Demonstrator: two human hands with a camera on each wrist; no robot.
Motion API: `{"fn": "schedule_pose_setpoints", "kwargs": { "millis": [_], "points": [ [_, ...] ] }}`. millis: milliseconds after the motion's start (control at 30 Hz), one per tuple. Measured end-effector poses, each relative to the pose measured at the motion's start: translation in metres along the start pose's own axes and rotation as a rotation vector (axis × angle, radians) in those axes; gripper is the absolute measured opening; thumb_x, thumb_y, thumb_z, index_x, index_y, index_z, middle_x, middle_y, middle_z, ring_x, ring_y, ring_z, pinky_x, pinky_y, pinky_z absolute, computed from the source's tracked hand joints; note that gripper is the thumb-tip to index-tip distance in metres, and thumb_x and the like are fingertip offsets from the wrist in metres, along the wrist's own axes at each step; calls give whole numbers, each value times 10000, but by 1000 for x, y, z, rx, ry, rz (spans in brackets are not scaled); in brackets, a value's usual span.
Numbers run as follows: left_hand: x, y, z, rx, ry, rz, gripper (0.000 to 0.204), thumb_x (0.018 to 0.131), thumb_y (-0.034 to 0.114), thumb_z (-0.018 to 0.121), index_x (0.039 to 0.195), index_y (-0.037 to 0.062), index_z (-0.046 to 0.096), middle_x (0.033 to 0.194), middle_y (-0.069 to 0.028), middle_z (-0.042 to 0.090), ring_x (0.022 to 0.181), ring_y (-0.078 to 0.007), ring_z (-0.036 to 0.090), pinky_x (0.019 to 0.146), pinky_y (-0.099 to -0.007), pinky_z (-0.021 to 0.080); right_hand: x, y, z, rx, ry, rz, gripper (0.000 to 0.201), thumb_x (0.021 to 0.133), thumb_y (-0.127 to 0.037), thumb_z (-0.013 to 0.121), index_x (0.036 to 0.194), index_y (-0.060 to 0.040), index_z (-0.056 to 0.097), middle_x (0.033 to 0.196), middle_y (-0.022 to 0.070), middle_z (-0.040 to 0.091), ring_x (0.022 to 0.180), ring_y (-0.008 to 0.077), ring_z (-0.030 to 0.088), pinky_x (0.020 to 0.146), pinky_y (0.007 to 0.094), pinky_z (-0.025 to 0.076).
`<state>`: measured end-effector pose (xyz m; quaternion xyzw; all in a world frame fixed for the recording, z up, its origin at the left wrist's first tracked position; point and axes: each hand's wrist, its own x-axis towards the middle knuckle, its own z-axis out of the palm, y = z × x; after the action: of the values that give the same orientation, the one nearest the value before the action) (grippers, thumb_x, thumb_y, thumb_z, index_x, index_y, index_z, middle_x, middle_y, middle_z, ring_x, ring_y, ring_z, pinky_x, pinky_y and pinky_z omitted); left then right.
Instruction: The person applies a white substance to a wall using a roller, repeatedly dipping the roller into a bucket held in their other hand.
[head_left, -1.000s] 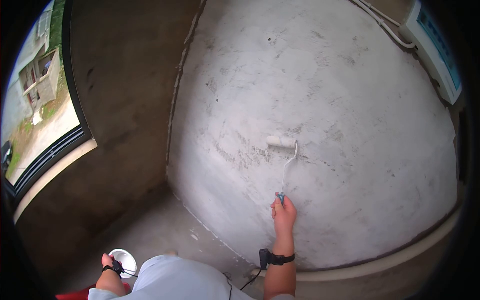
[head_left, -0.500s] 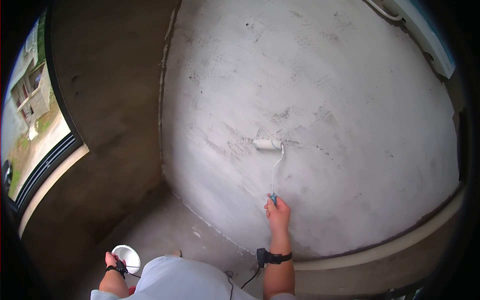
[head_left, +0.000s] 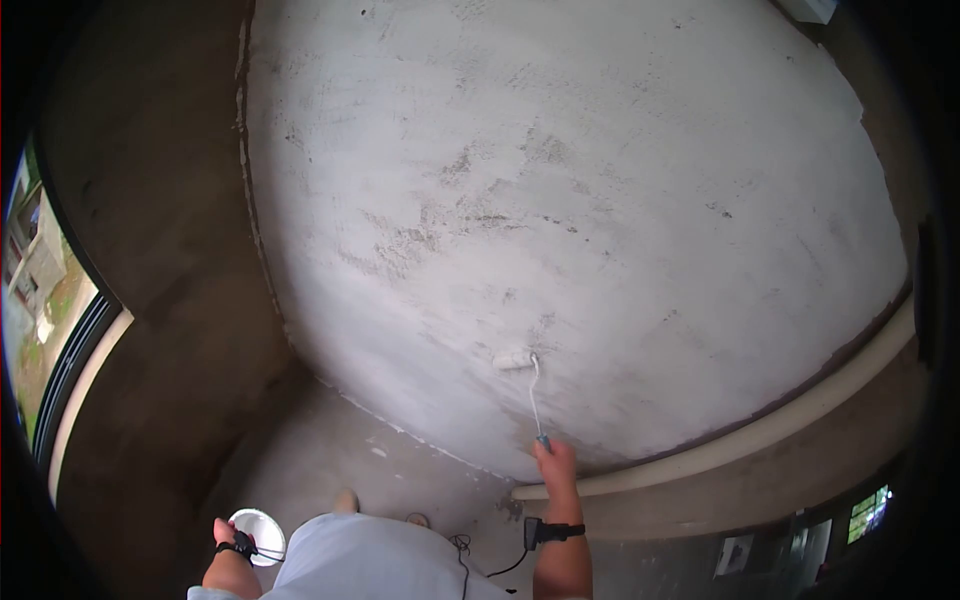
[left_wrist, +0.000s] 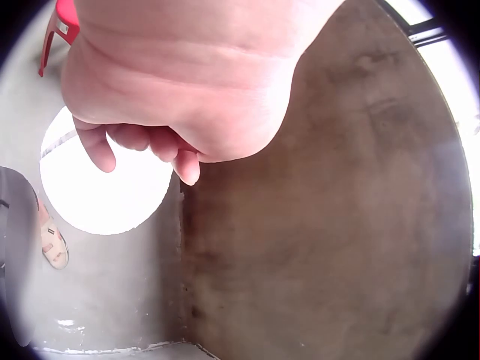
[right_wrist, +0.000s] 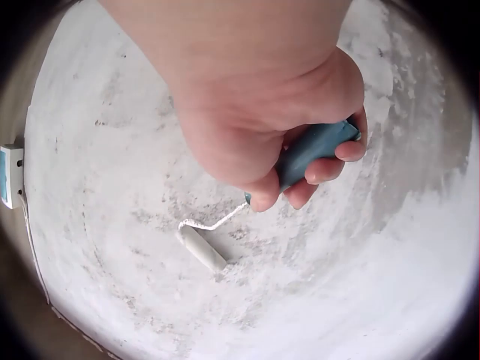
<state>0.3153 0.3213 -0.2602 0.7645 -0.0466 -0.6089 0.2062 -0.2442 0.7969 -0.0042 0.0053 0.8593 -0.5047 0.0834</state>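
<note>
My right hand (head_left: 558, 468) grips the blue handle (right_wrist: 315, 154) of a small paint roller, fingers wrapped round it. The roller's white sleeve (head_left: 515, 360) lies at the lower part of the patchy white wall (head_left: 640, 290), at the end of a bent, paint-coated wire frame. Down at the left, my left hand (head_left: 222, 532) holds a round white bucket (head_left: 264, 538) by its edge. In the left wrist view its fingers curl over the bucket, whose inside shows as bright white.
A bare brown wall (head_left: 170, 250) with a window (head_left: 60, 350) meets the white wall at a corner on the left. A pale pipe (head_left: 740, 435) runs along the white wall's foot. A red stool (left_wrist: 66, 21) stands behind the bucket. Cables hang by the shirt.
The right hand has drawn the roller down the wall, and the view has tilted downward with it. The left hand still holds the bucket at the lower left.
</note>
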Motion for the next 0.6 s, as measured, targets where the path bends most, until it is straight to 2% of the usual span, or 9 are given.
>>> {"fn": "schedule_pose_setpoints", "kwargs": {
  "millis": [133,200,333,400,500,600],
  "points": [
    [-11,-8,10,7,-2,15,217,818,357,475,750,151,479,710,-12,408,681,-218,437,644,-462,403,-4,52,-29,43,-13,111,198,868,-210,709,883,-13,724,704,-6,647,610,70,520,573,274,430],
    [-14,-11,16,16,2,18,214,816,355,477,748,152,481,706,-9,408,681,-218,438,649,-461,406,-10,69,-35,10,63,55,190,889,-201,700,806,-30,687,628,-17,580,504,70,479,463,262,361],
    [-38,-7,26,33,-10,29,198,815,339,487,753,151,488,708,-8,425,686,-206,443,666,-451,419,-21,74,-48,-4,54,93,212,890,-214,704,793,-26,688,603,-8,570,500,78,489,465,268,366],
    [-45,-7,31,37,-12,34,192,815,332,490,752,150,489,710,-7,431,685,-201,444,667,-447,422,-20,83,-51,-123,60,146,287,852,-253,716,910,28,718,693,30,661,658,101,582,631,307,475],
    [-50,-7,33,25,30,51,185,817,317,494,737,150,495,705,-1,435,674,-191,448,671,-443,428,-18,91,-48,-95,74,112,296,854,-256,715,927,31,722,701,41,670,674,104,590,651,309,484],
    [-34,-4,31,68,-34,53,186,821,313,498,733,150,501,699,6,430,670,-190,453,672,-446,431,-18,85,-42,-46,83,107,290,850,-254,720,926,26,725,709,42,672,682,105,593,658,307,485]
  ]
}}
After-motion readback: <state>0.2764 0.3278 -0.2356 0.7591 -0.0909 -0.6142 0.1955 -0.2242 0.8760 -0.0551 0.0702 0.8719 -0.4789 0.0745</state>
